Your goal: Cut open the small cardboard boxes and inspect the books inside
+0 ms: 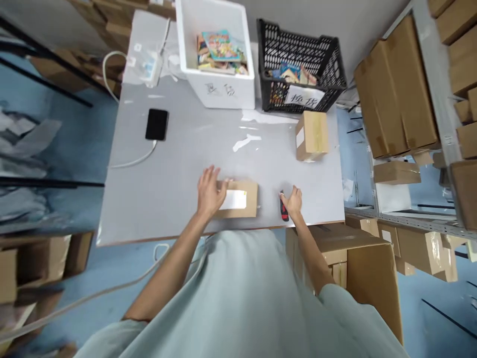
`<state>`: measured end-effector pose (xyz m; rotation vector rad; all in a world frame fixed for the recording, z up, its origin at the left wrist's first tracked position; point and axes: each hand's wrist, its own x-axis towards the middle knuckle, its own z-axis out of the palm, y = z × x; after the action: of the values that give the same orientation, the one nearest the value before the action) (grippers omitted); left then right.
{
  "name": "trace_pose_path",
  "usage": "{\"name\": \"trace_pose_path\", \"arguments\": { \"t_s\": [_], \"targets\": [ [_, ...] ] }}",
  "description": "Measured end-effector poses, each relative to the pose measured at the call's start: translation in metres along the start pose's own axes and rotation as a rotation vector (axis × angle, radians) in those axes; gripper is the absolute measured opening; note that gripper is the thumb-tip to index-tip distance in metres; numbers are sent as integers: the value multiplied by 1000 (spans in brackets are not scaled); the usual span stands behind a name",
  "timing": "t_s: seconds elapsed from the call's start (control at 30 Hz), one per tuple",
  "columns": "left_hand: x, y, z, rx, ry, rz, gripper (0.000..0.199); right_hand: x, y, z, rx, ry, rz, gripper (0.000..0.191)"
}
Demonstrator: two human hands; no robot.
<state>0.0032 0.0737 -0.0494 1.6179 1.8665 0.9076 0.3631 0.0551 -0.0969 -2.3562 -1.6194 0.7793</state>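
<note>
A small cardboard box (250, 200) with a white label lies flat near the table's front edge. My left hand (210, 193) is at its left end, fingers apart, the thumb by the box's upper left corner. To the right of the box, a red and black utility knife (284, 207) lies on the table. My right hand (293, 201) is beside the knife with its fingers apart, the thumb at the knife's upper end.
Behind are a white bin (227, 89) and a black crate (301, 94), both holding books. A taller carton (312, 135) stands at the right, and a black device (157, 124) with a cable lies at the left. An open large box (372, 278) adjoins the table's front right.
</note>
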Motion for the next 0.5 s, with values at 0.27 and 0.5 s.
{"name": "trace_pose_path", "arguments": {
  "t_s": [0.27, 0.5],
  "targets": [
    [-89, -80, -47, -103, -28, -380, 80, -74, 9, 46, 50, -135, 210, 50],
    [-105, -90, -37, -364, -189, -547, 85, -88, -26, 54, 285, -199, 214, 35]
  ]
}}
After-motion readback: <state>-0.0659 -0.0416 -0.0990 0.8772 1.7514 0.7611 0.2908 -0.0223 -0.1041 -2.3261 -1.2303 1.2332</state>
